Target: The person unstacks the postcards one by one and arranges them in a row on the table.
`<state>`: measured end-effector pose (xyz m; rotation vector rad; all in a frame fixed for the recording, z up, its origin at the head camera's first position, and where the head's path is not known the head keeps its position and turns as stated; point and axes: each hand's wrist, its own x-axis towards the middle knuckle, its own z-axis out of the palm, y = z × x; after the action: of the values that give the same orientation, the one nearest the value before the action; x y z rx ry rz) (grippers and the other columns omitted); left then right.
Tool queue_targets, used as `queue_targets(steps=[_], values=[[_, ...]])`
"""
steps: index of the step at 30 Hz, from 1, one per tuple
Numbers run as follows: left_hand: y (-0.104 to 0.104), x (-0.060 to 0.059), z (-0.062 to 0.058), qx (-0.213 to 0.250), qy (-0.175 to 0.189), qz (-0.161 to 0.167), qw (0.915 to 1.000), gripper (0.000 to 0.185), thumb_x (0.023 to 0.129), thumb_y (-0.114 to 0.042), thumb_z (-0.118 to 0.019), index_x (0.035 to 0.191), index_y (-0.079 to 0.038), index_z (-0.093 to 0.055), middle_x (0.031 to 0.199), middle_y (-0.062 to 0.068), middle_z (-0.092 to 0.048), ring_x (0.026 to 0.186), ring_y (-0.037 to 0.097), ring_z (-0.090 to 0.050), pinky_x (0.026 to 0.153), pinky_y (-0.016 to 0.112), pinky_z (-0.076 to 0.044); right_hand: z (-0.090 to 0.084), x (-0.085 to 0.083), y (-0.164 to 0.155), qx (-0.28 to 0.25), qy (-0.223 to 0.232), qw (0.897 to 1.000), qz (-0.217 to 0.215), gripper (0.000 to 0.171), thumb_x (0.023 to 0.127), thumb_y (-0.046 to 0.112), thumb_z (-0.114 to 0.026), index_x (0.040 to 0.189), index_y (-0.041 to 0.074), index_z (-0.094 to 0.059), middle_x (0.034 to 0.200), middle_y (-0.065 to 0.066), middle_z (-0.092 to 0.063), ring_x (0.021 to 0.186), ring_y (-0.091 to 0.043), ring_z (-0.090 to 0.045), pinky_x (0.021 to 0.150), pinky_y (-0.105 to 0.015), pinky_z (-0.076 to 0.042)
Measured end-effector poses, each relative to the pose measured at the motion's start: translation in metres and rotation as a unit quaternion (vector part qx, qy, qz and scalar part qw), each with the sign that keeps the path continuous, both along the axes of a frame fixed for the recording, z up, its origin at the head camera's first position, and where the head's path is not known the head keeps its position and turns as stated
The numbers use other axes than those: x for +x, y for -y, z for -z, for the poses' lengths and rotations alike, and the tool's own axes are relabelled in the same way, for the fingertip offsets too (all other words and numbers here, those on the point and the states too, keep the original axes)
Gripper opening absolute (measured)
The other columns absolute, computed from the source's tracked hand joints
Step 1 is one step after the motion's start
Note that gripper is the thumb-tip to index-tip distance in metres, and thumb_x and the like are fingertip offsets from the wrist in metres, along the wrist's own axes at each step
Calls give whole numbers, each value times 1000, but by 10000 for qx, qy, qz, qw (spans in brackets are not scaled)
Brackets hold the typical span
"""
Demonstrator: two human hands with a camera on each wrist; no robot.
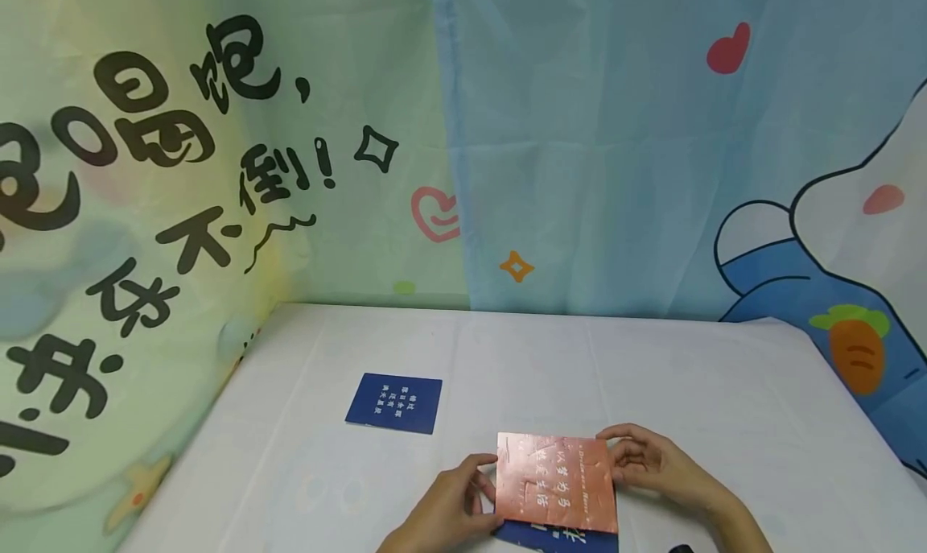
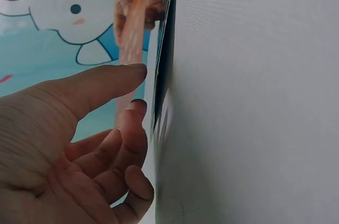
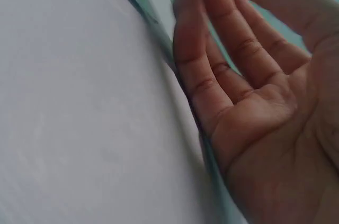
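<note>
An orange-pink card (image 1: 554,480) with white lettering is held between my two hands, partly covering a blue card (image 1: 536,533) beneath it. My left hand (image 1: 463,505) holds its left edge, thumb low by the corner and index finger higher up. At the right edge, near the upper corner, my right hand (image 1: 655,466) grips it. Seen from the left wrist, the orange card (image 2: 132,49) stands at a slant, apart from the dark, thin edge of the blue card (image 2: 164,60). In the right wrist view, the fingers (image 3: 204,75) are bent and the card is not visible.
Another blue card (image 1: 394,404) with white lettering lies farther back on the white-covered table (image 1: 304,424). A small black object (image 1: 681,548) shows at the bottom edge, near my right forearm. Printed cloth backdrops (image 1: 550,175) rise behind the table and along its left side.
</note>
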<state>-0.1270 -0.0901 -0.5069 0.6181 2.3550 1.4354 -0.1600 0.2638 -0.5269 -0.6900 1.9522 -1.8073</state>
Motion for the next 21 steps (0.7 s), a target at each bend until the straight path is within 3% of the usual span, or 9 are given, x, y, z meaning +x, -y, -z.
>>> queue_targets(steps=[3,7,11,16,21], values=[[2,0,-2,-57,-79,-120,9999,64,78,-8,-80,135,-6,-50,87,-12,-60,63,-3,-50,57,16,-45,-4,1,7,-82,-68,9998,180,48,96,-3,-55,138,-10,-34,104,-11,-67,91,-13,-66,80,-29,-54],[5,-5,-7,-153,-98,-284,9994,65,78,-9,-80,135,-9,-50,87,-12,-60,64,-2,-50,56,16,-44,-9,0,18,199,-54,9971,738,49,96,2,-58,138,-10,-36,104,-12,-66,90,-14,-66,79,-27,-54],[9,-10,-12,-225,-350,-431,9982,63,79,-11,-80,134,-10,-52,87,-10,-61,64,-1,-49,55,16,-42,-14,-2,29,457,-144,9920,1172,51,95,6,-60,137,-11,-38,103,-18,-65,89,-12,-66,78,-24,-54],[13,-16,-13,-207,-740,-512,9957,59,79,-9,-80,132,-9,-54,87,-6,-62,64,-2,-49,57,16,-43,-18,-6,39,448,-409,9890,1352,50,95,3,-60,137,-13,-38,102,-25,-63,86,-10,-66,75,-23,-54],[16,-19,-13,-175,-833,-611,9945,57,79,-6,-79,130,-7,-56,86,-4,-63,64,-2,-50,57,17,-43,-22,-9,45,539,-300,9866,1513,51,94,4,-62,137,-11,-40,102,-23,-64,84,-9,-65,73,-24,-53]])
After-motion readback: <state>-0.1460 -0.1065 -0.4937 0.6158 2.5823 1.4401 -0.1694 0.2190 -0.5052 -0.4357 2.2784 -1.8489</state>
